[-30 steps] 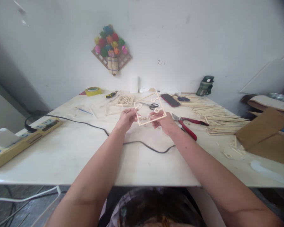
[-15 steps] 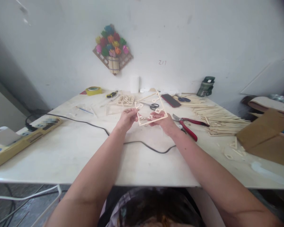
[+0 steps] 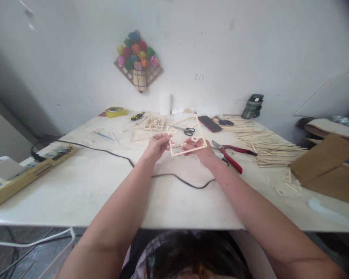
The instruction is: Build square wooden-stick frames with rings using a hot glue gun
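Beyond the table's (image 3: 104,193) near edge and the cord (image 3: 174,175), holds the frame (image 3: 192,150) raised and tilted: pinched narrowly at the left side by the left hand (image 3: 159,145), gripped near the closest right corner by the right hand (image 3: 203,154). Has pliers (image 3: 222,147) just to the right, scissors (image 3: 189,131) farther back.

On or above the desk (image 3: 99,193) were one square frame (image 3: 189,150), one tape roll (image 3: 115,112), one phone (image 3: 209,123), one bottle (image 3: 252,106), one power strip (image 3: 36,170) and one pair of red-handled cutters (image 3: 230,154); upper left, one flower decoration (image 3: 139,60).
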Demonstrator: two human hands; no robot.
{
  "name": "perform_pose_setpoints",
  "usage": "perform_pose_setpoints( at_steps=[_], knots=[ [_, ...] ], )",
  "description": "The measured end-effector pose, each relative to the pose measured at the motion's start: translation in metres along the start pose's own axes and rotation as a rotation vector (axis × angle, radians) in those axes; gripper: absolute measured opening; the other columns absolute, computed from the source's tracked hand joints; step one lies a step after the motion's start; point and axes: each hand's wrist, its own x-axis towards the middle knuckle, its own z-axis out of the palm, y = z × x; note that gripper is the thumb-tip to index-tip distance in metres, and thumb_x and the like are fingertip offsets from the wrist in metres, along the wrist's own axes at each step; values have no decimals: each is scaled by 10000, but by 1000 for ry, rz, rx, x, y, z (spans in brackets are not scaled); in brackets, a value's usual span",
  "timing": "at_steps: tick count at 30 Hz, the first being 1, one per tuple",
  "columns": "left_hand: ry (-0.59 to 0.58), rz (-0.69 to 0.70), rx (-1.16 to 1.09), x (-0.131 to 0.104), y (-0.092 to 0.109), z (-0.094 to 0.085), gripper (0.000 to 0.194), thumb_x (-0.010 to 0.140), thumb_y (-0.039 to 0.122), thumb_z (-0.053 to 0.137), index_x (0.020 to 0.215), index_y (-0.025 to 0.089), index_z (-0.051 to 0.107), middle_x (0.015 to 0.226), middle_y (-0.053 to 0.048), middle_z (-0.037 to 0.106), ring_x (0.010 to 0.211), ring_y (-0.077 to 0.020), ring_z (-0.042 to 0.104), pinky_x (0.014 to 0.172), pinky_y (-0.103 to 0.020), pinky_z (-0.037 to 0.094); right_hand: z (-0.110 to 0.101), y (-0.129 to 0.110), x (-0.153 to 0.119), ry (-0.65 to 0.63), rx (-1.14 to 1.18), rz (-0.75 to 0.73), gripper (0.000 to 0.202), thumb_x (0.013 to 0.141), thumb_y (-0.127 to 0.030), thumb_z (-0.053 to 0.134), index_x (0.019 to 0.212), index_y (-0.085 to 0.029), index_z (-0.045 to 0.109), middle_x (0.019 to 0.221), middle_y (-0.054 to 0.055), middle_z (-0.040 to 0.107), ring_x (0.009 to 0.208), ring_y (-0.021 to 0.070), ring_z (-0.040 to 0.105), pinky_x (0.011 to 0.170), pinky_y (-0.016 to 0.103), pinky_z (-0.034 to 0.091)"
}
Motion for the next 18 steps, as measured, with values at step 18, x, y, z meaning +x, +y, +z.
perform_pose_setpoints(
  at_steps=[18],
  knots=[
    [-12, -18, 39, -1, -1, 2, 240, 617, 323, 692, 650, 111, 585, 547, -24, 606, 371, -49, 457, 380, -174, 339, 1, 7, 1, -104, 128, 148, 250, 548, -346, 722, 635, -129, 634, 568, 20, 635, 396, 72, 500, 361, 193, 396]
  ],
)
